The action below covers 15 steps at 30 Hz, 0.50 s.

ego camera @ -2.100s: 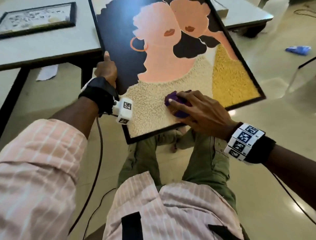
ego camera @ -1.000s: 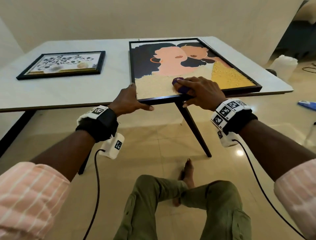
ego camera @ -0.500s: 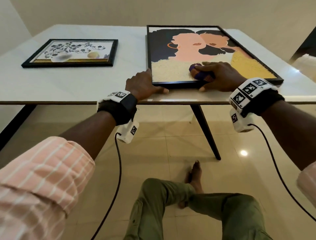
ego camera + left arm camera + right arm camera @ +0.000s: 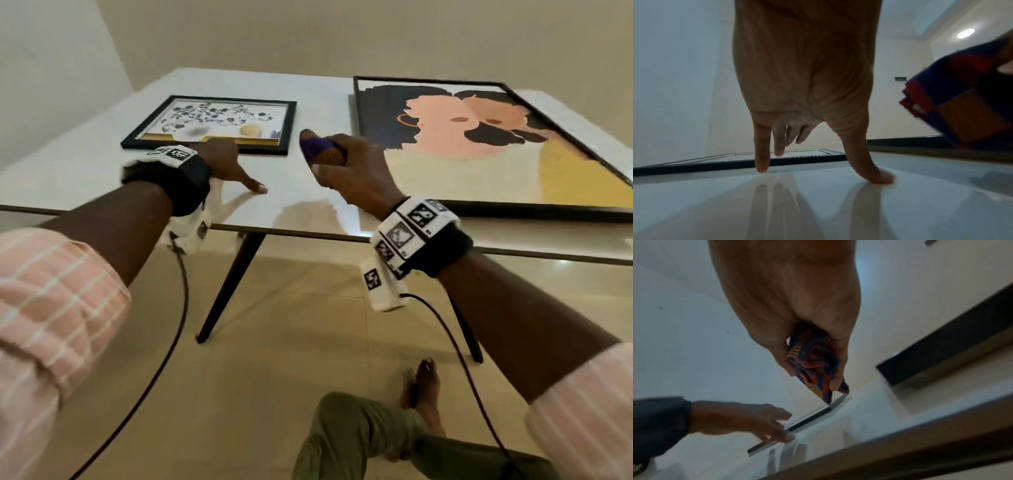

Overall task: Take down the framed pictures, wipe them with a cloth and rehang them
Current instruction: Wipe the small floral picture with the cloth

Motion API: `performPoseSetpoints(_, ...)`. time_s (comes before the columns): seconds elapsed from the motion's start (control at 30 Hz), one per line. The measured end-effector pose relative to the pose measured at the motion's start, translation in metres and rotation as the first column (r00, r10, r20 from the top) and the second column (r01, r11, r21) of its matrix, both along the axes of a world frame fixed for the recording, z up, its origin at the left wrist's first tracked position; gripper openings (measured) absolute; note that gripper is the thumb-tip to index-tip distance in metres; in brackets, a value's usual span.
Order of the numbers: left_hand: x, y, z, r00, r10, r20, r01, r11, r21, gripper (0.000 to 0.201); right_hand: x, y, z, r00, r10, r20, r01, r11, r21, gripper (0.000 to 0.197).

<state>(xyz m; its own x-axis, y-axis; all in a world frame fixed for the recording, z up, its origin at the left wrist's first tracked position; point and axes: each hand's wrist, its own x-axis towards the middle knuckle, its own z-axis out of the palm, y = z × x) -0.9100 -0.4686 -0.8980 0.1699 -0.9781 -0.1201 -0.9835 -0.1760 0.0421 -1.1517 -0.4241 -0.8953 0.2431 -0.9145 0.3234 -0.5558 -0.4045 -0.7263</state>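
Two black-framed pictures lie flat on the white table. The large portrait picture is at the right, the small flower picture at the left. My right hand hovers between them and grips a bunched purple and orange cloth, also seen in the right wrist view as the cloth. My left hand is spread, fingertips and thumb touching the tabletop just in front of the small picture's near edge.
The table's front edge runs below my wrists, with dark legs under it. My bare foot and bent leg are on the tiled floor. Beige walls stand behind the table.
Both hands left the large portrait picture and moved left. The left hand now touches the table by the small picture. The right hand lifted the cloth off the portrait.
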Motion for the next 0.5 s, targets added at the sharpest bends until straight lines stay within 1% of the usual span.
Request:
performPoseSetpoints(0.1,0.004,-0.01,-0.002,1.0,0.002,-0.019,-0.001,1.0,0.026,0.119,0.025,-0.01,-0.014,0.99,-0.045,0.136,0.034,0.996,0.081,0.026)
performPoseSetpoints(0.17,0.012,-0.017,-0.004,0.999,0.014,-0.045,-0.01,0.995,0.1,0.124,0.03,-0.015,-0.023,0.976,-0.09,0.199,0.071,0.992,0.102,0.024)
performPoseSetpoints(0.27,0.016,-0.023,-0.004,0.998,0.001,-0.066,0.01,0.987,0.16,0.124,0.031,-0.018,-0.034,0.964,-0.123,0.236,0.1,0.989,0.107,0.03)
performPoseSetpoints(0.33,0.012,-0.018,-0.002,0.999,-0.02,-0.043,0.027,0.985,0.168,0.121,0.033,-0.019,-0.035,0.956,-0.126,0.263,0.1,0.989,0.11,0.031)
performPoseSetpoints(0.43,0.009,-0.005,0.001,0.996,-0.076,0.042,0.071,0.992,0.108,0.105,0.038,-0.019,-0.033,0.928,-0.176,0.328,0.142,0.982,0.127,0.033)
performPoseSetpoints(0.5,0.006,0.008,-0.002,0.989,-0.11,0.101,0.105,0.993,0.057,0.102,0.044,-0.016,-0.03,0.914,-0.204,0.35,0.173,0.978,0.118,0.033)
